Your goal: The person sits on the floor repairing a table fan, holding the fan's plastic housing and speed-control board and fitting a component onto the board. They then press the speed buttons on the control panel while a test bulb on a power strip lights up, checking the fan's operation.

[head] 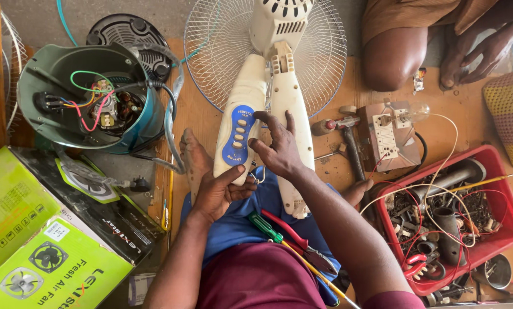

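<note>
A white pedestal fan lies across my lap, its wire grille [319, 51] toward the far side and its split stand housing [291, 109] opened lengthwise. My left hand [216, 191] grips the lower end of the half that carries the blue button panel [237, 135]. My right hand [278, 147] rests with fingers spread over the gap between the two halves, touching both, close to the panel. A green-handled screwdriver [264, 226] and red-handled pliers [294, 234] lie on my blue-clad thigh.
A green motor casing [50, 74] with coloured wires sits at left, above green fan boxes [50, 269]. A red crate [511, 212] of metal parts stands right, beside a hammer [348, 143] and a switch board with bulb [388, 137]. Another person's knee [394, 54] is at the top right.
</note>
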